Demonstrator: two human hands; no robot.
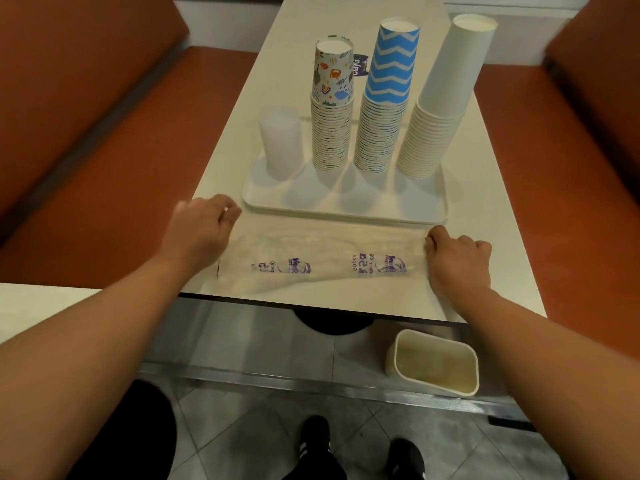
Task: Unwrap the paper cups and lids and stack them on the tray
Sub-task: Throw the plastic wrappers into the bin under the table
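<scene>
A white tray (346, 209) sits on the cream table and carries three upside-down cup stacks: a floral-print stack (331, 109), a blue zigzag stack (384, 98) and a plain white stack (443, 98). At the tray's left stands a column of translucent white lids (281, 143). In front of the tray lies an empty clear plastic wrapper (322, 261) with purple print, stretched flat. My left hand (201, 230) grips its left end with curled fingers, and my right hand (459, 259) grips its right end.
Orange bench seats (104, 168) flank the table on both sides. A cream bin (434, 362) stands on the floor under the table's near right edge. A small purple-printed scrap (360, 65) lies behind the cup stacks. My shoes show on the tiled floor below.
</scene>
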